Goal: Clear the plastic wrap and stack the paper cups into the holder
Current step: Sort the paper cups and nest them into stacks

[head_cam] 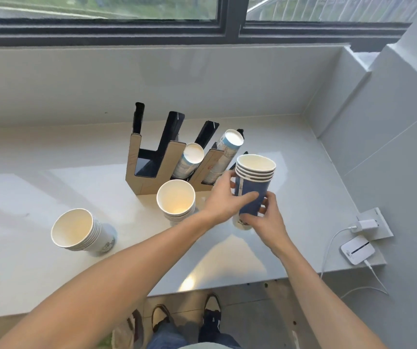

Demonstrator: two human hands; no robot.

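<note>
Evidently the step in hand was loading a short stack of blue cups [252, 187] into the holder [152, 167]. Both hands held that stack above the counter [51, 273], just in front of the holder's right end. The left hand [221, 197] wrapped its fingers round the upper wall, thumb across the front; the right hand [268, 217] pinched the lower part near the base. The stack stood mouth up, leaning slightly toward the holder.

The holder's two right slots each carried a leaning column of cups [227, 147], while the left slots looked vacant. Two more stacks waited on the counter: one [176, 200] directly before the holder, another [79, 231] well to the left, tipped on its side.

To do it well, the stack probably had to be tilted to match the slot's slant and fed in base first, the lower hand guiding and the upper hand keeping the rims nested. A firm squeeze risked denting thin paper walls, so a light wrap seemed wiser. No plastic wrap could be made out on the held cups.
</note>
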